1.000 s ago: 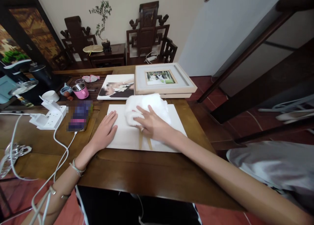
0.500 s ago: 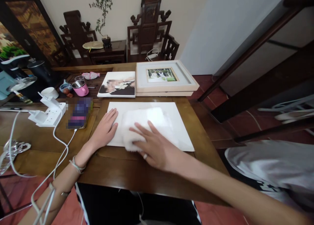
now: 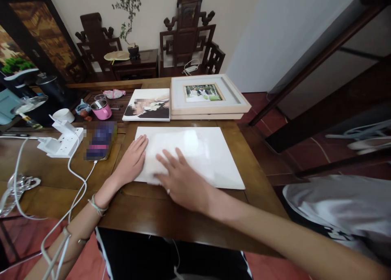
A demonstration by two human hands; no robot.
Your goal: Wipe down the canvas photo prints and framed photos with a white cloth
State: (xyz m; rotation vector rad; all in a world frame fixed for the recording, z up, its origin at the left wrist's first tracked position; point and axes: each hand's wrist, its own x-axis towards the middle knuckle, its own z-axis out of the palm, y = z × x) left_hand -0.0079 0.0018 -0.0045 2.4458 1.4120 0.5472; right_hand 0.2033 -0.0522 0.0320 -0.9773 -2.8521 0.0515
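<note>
A flat white board (image 3: 226, 166) lies on the wooden table before me. My left hand (image 3: 134, 156) rests on the board's left edge, fingers stretched out flat. Spread over a soft white cloth (image 3: 157, 143), my right hand (image 3: 179, 170) presses down near the board's front edge, with a ring on one finger. The fingers stay apart on top of the cloth rather than wrapping it. White on white, and smeared by motion, the cloth's outline is hard to make out.
Behind the board are a photo panel (image 3: 148, 105) and stacked pale frames (image 3: 238, 105). To the left sit a phone (image 3: 100, 143) with a charging cable, a white power strip (image 3: 69, 141), a pink cup (image 3: 102, 109) and a clear glass object (image 3: 20, 190).
My right hand has slid a little left with the cloth across the board. My left hand stays in the same place on the board's edge.
</note>
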